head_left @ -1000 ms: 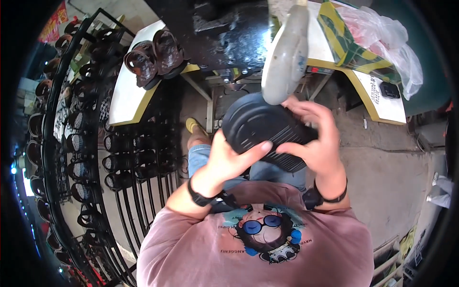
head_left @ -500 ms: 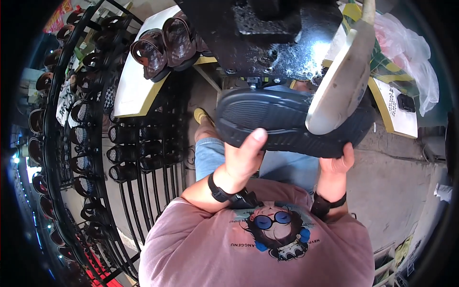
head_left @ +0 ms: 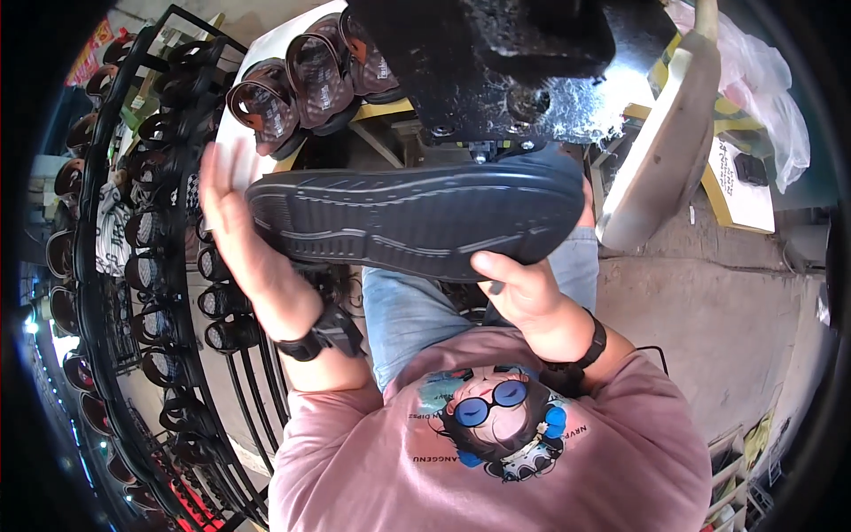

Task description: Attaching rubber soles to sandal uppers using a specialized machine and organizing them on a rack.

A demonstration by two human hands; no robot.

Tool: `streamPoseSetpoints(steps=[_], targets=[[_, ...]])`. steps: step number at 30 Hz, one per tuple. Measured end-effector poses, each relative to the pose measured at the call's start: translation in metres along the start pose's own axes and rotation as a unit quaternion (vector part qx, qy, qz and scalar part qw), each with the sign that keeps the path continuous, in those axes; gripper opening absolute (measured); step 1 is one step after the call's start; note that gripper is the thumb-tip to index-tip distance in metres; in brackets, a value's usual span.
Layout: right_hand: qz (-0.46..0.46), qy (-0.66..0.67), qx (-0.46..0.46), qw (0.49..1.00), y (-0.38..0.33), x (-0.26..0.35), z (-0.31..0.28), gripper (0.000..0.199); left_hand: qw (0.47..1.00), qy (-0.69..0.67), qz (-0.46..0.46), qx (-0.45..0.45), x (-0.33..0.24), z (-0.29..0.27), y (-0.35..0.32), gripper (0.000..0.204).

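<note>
A long black shoe sole (head_left: 417,217) lies level in front of me, its grooved tread facing up; whatever is on its other side is hidden. My right hand (head_left: 532,288) grips its right end, thumb pressed on the tread and fingers behind. Off the left end, my left hand (head_left: 229,204) is raised, its stretched fingers smeared by motion and holding nothing. The sole sits just below the black machine head (head_left: 417,75), close under a small metal fitting (head_left: 481,152). A worn pale curved arm (head_left: 665,146) hangs right of the sole.
Brown sandals (head_left: 310,84) stand in a row on a white table with a yellow edge (head_left: 383,110), near my left fingers. A black rack (head_left: 93,257) full of footwear fills the left. At right, a clear plastic bag (head_left: 762,97) and small black object (head_left: 750,168) lie on another white surface.
The sole has shifted left and turned from sloping to level, away from the pale arm. My left hand has let go and moved left and up; my right hand keeps its grip.
</note>
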State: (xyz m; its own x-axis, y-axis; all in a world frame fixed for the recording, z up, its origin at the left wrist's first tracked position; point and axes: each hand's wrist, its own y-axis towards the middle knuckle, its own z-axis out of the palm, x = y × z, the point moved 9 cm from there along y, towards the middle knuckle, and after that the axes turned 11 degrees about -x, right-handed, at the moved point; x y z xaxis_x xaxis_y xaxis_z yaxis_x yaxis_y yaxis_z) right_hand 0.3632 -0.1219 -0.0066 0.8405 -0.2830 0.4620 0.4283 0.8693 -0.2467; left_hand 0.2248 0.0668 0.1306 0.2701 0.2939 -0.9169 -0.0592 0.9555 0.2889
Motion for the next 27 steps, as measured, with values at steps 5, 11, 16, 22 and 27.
streamPoseSetpoints(steps=[5,11,16,22,27], targets=[[-0.052,-0.089,0.041,0.994,0.011,0.002,0.036,0.042,0.816,0.271,0.235,0.453,-0.014,0.064,-0.043,0.056],[-0.266,-0.329,-0.035,0.905,0.001,0.054,0.026,0.047,0.914,0.165,0.028,0.37,0.035,0.037,-0.089,0.051],[-0.36,-0.561,-0.049,0.744,-0.01,0.106,0.042,0.045,0.925,-0.047,-0.195,0.322,0.062,0.044,-0.14,0.071],[-0.416,-0.648,0.004,0.638,0.002,0.128,0.088,0.053,0.883,-0.014,-0.183,0.431,0.072,0.075,-0.135,0.059],[-0.474,-0.605,-0.065,0.636,-0.012,0.133,0.072,0.056,0.905,-0.105,-0.196,0.362,0.071,0.07,-0.142,0.054]])
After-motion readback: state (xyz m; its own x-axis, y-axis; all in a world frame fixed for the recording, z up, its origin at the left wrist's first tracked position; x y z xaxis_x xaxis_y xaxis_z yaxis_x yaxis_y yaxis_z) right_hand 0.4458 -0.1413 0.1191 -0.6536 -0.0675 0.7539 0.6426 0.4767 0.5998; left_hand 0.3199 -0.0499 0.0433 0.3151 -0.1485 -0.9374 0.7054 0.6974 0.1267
